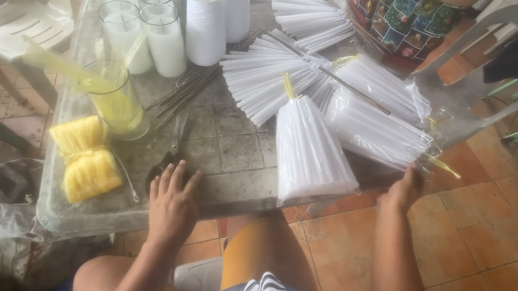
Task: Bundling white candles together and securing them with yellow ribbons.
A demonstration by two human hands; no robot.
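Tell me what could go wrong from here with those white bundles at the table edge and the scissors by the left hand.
1. The nearest white bundle overhangs the table edge; a nudge from the right hand might tip it to the floor.
2. The left hand rests flat beside the scissors; a careless slide could catch the blades.
3. The glass of yellow pieces stands close by and could be knocked.

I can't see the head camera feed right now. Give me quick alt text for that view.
A seated person's left hand lies flat on a worn grey table beside scissors, while the right hand reaches to bagged bundles of white paper cones. Yellow bundles, glass candles and white thread spools stand further back.
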